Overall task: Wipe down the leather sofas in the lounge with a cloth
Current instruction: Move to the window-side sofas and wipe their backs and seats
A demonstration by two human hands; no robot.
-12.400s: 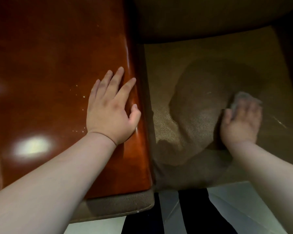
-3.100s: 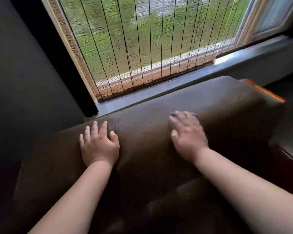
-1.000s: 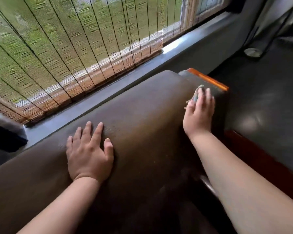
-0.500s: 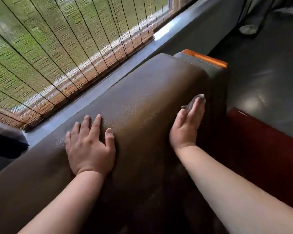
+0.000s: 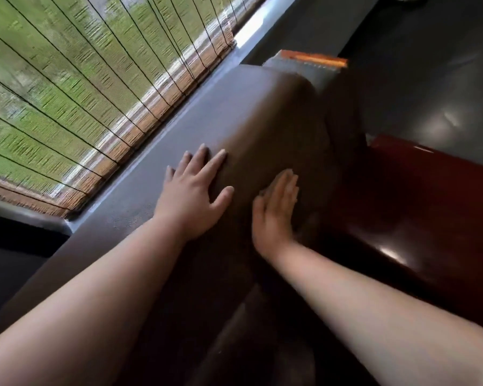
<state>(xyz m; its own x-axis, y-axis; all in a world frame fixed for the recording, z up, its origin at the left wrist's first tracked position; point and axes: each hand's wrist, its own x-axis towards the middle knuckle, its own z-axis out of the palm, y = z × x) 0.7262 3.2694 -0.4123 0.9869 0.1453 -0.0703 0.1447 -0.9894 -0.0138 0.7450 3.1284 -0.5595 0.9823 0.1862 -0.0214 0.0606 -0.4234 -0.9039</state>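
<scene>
The dark brown leather sofa back runs from lower left to upper right under the window. My left hand rests flat on its rounded top, fingers spread. My right hand presses flat against the front face of the backrest just right of the left hand, fingers straight and together. The cloth is hidden under that palm; I cannot make it out in the blur.
A bamboo blind covers the window behind the sofa, above a grey sill. A glossy red-brown wooden armrest lies to the right. An orange-edged corner marks the sofa's far end, with dark shiny floor beyond.
My right hand has slid from the sofa's far end back down the backrest to beside my left hand. The left hand stayed on top. The view tilted.
</scene>
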